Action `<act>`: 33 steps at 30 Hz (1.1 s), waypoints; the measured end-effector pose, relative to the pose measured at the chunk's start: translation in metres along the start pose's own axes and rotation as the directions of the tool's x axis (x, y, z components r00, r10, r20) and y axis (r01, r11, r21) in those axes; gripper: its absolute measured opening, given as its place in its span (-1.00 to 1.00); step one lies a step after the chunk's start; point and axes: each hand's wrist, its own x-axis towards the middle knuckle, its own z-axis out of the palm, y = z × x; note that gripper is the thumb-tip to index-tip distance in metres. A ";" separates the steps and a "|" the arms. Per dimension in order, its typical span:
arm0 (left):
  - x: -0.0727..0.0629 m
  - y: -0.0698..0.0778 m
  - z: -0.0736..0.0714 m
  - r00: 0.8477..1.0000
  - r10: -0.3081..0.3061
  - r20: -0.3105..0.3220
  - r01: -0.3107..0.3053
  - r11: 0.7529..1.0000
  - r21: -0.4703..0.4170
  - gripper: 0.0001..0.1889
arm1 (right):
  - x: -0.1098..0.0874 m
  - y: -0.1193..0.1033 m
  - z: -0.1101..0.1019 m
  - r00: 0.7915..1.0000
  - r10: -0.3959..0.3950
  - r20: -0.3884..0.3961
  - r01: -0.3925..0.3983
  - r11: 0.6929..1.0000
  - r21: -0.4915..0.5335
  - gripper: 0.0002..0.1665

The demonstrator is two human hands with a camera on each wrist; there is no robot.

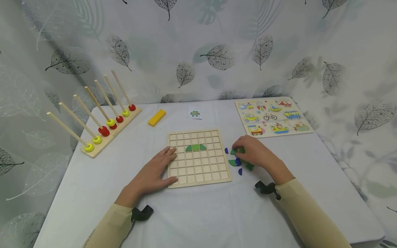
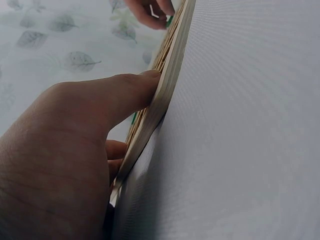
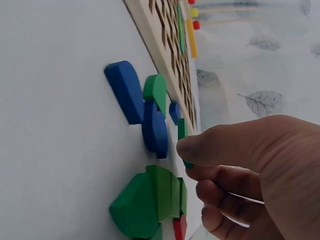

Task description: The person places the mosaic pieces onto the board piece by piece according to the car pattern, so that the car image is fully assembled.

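Observation:
A square wooden grid board [image 1: 183,179] lies on the table, with a light green square [image 1: 195,147] between two darker green quarter-round pieces [image 1: 189,148] in its cells. My left hand [image 1: 152,174] rests at the board's left side, fingers extended on the edge and thumb on the near left corner. To the right of the board, my right hand [image 1: 255,151] pinches a small green piece [image 3: 181,129] between thumb and index finger; its full shape is hidden. Below it lie loose blue pieces [image 3: 124,92], green pieces [image 3: 135,207] and a red piece [image 3: 180,227].
A peg rack [image 1: 107,139] with red and yellow beads stands at the left. Behind the board lie a yellow block [image 1: 156,117] and a card with a green turtle-like picture [image 1: 195,113]. A vehicle puzzle board [image 1: 273,119] lies at the back right.

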 end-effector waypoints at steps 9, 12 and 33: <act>-0.001 0.000 0.000 1.000 0.000 -0.003 0.000 1.000 -0.004 -0.08 | 0.000 -0.004 -0.008 0.999 -0.015 -0.049 0.017 0.999 0.035 -0.69; -0.001 0.000 0.000 1.000 0.002 -0.004 -0.002 1.000 -0.004 -0.08 | 0.002 -0.008 -0.010 0.998 -0.025 -0.062 0.027 0.999 0.026 -0.71; -0.001 -0.001 0.001 1.000 0.004 -0.007 -0.004 1.000 -0.010 -0.08 | 0.022 -0.041 -0.014 0.975 -0.183 -0.125 0.185 0.983 0.004 -0.70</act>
